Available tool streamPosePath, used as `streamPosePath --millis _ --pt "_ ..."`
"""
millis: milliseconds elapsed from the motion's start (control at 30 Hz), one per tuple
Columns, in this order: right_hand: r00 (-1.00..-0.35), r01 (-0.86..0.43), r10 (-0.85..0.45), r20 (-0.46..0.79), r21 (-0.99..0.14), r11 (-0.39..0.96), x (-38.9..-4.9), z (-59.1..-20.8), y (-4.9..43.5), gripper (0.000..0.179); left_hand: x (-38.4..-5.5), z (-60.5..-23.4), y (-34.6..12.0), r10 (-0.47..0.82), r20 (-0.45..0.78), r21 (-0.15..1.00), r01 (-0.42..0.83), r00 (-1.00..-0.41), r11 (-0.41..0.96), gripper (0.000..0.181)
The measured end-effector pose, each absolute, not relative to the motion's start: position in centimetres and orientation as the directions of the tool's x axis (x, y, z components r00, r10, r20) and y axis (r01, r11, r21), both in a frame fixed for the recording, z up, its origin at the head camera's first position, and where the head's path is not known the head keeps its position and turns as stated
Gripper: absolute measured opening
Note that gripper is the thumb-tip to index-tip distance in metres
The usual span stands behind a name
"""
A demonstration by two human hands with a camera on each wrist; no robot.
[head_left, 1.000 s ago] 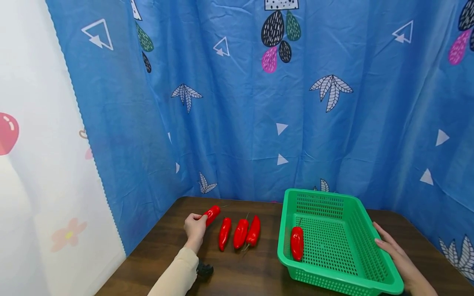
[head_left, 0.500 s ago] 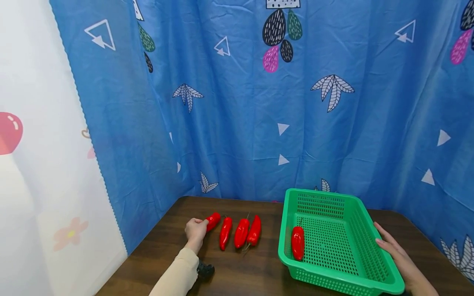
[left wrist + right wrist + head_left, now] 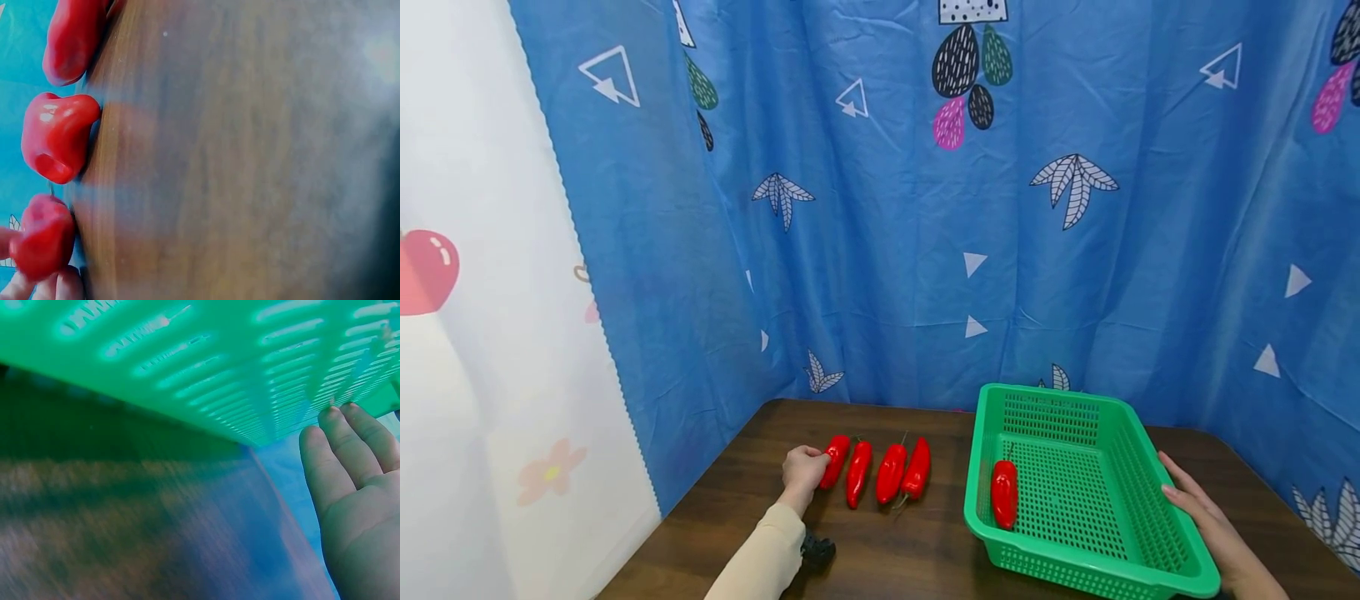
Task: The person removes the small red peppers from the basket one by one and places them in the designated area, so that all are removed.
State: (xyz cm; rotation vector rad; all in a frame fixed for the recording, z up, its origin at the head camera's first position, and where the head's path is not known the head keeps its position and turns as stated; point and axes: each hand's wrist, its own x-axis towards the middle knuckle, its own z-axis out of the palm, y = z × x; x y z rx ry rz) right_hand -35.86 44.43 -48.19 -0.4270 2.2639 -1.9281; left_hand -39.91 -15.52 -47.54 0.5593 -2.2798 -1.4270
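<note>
At the table's left my left hand point(image 3: 803, 468) pinches a red chili pepper point(image 3: 836, 462) between thumb and fingers. The left wrist view shows this red chili pepper point(image 3: 44, 240) from its end, with fingertips around its near side. Three more red peppers lie to its right: one close beside it point(image 3: 858, 473), then a pair point(image 3: 891, 472) almost touching. A green plastic basket point(image 3: 973, 475) stands at the right, one red pepper point(image 3: 1004, 493) inside by its left wall. My right hand point(image 3: 1202, 512) rests against the basket's right side, its fingers point(image 3: 340, 447) straight along the slotted wall.
The brown wooden table point(image 3: 917, 550) reaches back to a blue patterned curtain point(image 3: 895, 275). White cloth point(image 3: 490, 375) hangs at the left. A black wrist-worn device point(image 3: 817, 552) sits under the left sleeve.
My left hand has drawn its pepper nearer and turned it more upright, bringing it in line with the other peppers. The right hand and basket stay put.
</note>
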Motion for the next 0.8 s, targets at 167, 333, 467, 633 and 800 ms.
streamPosePath --millis 167,333,467,633,800 --pt "-0.947 -0.114 -0.312 0.072 -0.986 0.118 -35.9 -48.2 44.4 0.06 -39.8 -47.5 -15.7 -0.475 0.1 0.902 -0.122 -0.875 0.415 0.019" --pt "-0.939 -0.117 -0.334 0.08 -0.989 0.093 -36.0 -48.2 44.6 0.06 -40.1 -47.7 -15.9 -0.431 0.08 0.915 -0.105 -0.899 0.391 0.024" --pt "-0.939 -0.114 -0.335 0.08 -0.99 0.082 -36.0 -48.3 44.6 0.06 -40.4 -48.0 -16.2 -0.403 0.059 0.931 -0.096 -0.913 0.352 0.023" --pt "-0.943 -0.106 -0.326 0.072 -0.99 0.088 -35.9 -48.4 44.5 0.061 -40.5 -48.1 -16.3 -0.379 0.034 0.942 -0.097 -0.925 0.322 0.024" --pt "-0.945 -0.113 -0.319 0.076 -0.989 0.1 -36.0 -48.3 44.4 0.061 -40.4 -47.6 -16.7 -0.364 0.012 0.94 -0.114 -0.931 0.322 0.027"
